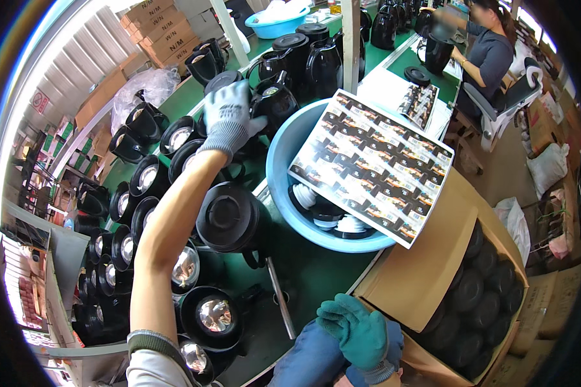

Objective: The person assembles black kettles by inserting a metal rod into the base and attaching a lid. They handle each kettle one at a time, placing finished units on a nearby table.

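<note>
My left hand (227, 111), in a pale grey knit glove, reaches out over the green bench. Its fingers lie stretched over a black round lid (223, 82) on a black jug, with the thumb spread to the right. Under my forearm stands a black jug with its lid on (226, 218). Open black jugs with shiny silvery insides, such as this one (216, 315), crowd around it. My right hand (355, 330), in a green glove, hovers over my lap, its fingers extended and holding nothing.
A blue basin (279, 187) holds black and white parts, with a printed label sheet (374, 164) across its top. An open carton (426, 258) of black lids stands right. A metal bar (280, 297) lies nearer me. A co-worker (490, 51) handles a jug at the far right.
</note>
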Motion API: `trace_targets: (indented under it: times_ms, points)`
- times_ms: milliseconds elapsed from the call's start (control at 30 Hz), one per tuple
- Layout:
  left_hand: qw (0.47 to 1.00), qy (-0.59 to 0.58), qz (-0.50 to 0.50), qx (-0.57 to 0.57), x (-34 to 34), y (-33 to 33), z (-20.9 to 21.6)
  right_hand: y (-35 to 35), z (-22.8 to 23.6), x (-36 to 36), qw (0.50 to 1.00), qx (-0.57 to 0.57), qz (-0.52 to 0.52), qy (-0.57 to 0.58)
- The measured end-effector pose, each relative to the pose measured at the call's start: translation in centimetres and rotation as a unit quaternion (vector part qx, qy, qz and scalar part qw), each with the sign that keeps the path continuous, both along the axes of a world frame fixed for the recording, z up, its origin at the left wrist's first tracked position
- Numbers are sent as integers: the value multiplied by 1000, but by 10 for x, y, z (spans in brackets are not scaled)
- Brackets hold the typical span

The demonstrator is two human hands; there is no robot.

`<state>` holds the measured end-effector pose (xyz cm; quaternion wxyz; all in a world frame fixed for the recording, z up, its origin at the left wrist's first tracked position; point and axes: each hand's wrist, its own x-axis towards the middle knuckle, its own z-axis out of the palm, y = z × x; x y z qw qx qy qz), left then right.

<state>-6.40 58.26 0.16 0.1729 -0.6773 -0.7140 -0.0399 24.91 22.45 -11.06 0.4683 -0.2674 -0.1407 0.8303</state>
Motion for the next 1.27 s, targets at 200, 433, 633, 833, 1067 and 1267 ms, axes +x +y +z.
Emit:
trace_targets:
  times_ms: [200, 433, 633, 833, 1067, 1267]
  points:
    - [989, 116, 93, -14, -56, -20, -22, 2, 8, -10, 999, 22, 37, 1]
    - [966, 202, -18, 161, -58, -75, 57, -3, 9, -11, 997, 69, 29, 2]
    - [947, 110, -240, 182, -25, -213, 185, 3, 60, 1, 905, 351, -41, -236]
    - [895, 93, -435, 27, 35, -371, 238, 15, 211, 11, 434, 710, -170, -529]
    - [842, -152, -518, -11, 101, -454, 169, -110, 172, 98, 522, 656, -78, -539]
    - [857, -332, -384, -91, 114, -508, 34, -217, 135, 127, 814, 333, -210, -427]
